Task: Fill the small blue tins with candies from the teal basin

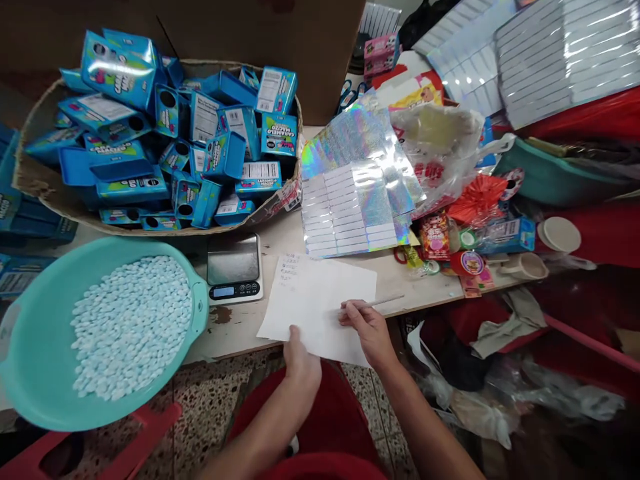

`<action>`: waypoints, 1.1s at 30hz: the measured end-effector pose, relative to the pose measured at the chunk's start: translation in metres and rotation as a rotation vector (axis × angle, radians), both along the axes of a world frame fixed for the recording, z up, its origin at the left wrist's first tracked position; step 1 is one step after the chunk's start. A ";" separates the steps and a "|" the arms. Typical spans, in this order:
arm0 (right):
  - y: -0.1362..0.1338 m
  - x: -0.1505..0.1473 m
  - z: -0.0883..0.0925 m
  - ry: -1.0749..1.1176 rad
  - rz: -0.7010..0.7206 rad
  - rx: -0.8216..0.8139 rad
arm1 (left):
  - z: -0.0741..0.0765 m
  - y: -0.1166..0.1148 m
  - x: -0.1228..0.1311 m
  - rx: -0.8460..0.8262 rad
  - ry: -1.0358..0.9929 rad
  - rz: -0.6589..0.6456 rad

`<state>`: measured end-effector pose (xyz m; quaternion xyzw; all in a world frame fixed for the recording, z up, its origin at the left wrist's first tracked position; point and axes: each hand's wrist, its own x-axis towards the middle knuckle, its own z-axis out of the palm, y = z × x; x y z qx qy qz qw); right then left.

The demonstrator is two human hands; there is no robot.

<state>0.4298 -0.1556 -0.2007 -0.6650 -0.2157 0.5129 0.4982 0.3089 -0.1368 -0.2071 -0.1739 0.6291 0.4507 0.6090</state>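
Observation:
A white sheet of paper (320,300) with a few short handwritten lines at its upper left lies on the table, its lower edge jutting past the table's front edge. My left hand (302,360) grips this lower edge, thumb on top and the other fingers hidden beneath. Over the sheet's right part, my right hand (367,330) is closed around a thin pen (387,299), whose far end points right. A small digital scale (235,267) with a blue-lit display sits left of the paper.
A turquoise basin (55,267) of pale blue candies stands at left. Behind it, a cut-down carton (40,183) holds many blue candy boxes (200,153). Shiny silver label sheets (350,200) lie behind the paper. Bags, tape rolls and small packets clutter the right side.

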 end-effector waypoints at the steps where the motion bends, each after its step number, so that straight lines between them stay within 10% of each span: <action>1: 0.001 -0.002 -0.001 0.013 -0.008 0.009 | 0.002 0.002 0.004 0.009 -0.024 0.011; 5: 0.007 -0.010 -0.013 0.042 -0.084 0.033 | 0.015 -0.006 0.002 -0.062 -0.154 -0.102; 9: 0.010 -0.012 -0.035 0.099 -0.142 0.031 | 0.025 -0.038 -0.037 -0.216 -0.200 -0.545; 14: 0.007 -0.020 -0.029 0.075 -0.165 0.051 | 0.029 -0.032 -0.075 0.442 0.268 -1.079; 17: 0.003 -0.035 -0.007 0.047 -0.038 0.046 | 0.030 0.000 -0.072 0.768 0.500 -1.135; 21: -0.005 -0.051 0.007 0.055 0.074 0.059 | 0.026 0.021 -0.074 0.797 0.450 -1.296; 28: -0.001 -0.019 -0.015 0.054 -0.409 0.124 | -0.006 0.029 -0.127 0.901 0.931 -1.405; 33: 0.032 -0.031 -0.039 0.076 -0.203 0.234 | -0.043 0.042 -0.122 1.224 0.966 -1.519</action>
